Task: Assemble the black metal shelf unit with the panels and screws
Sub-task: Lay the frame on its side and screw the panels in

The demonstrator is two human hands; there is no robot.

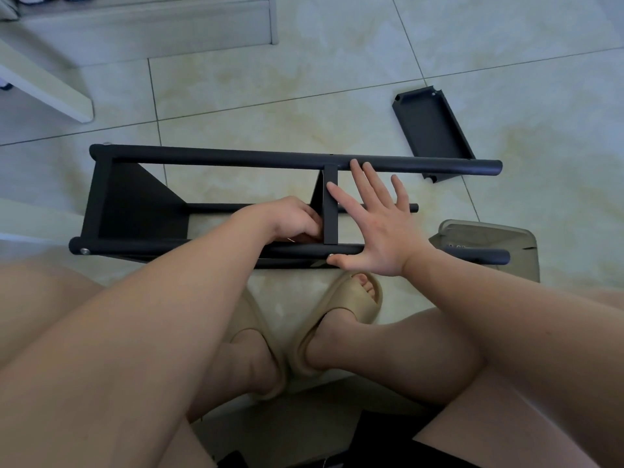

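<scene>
A black metal shelf frame of round tubes [219, 157] lies on its side on the pale tiled floor [270, 79], just beyond the person's knees. A flat black end panel [135, 204] closes its left end, and a narrow black middle panel [331, 211] spans between the far tube and the near tube [135, 248]. A silver screw head [84, 252] shows at the near tube's left end.

The left hand [290, 219] sits against the left face of the middle panel, just above the near tube. Its fingers are curled tight at that joint, and whether they hold anything I cannot tell.

The right hand [381, 228] is spread wide just right of the middle panel. Its straight fingers [358, 177] reach to the far tube and its thumb touches the near tube.

A loose black metal tray-shaped panel [434, 130] lies on the floor beyond the frame's right end, apart from both hands. A cloudy plastic bag [489, 236] sits at the right, behind the near tube. Beige foam slippers [344, 315] are on the person's feet.
</scene>
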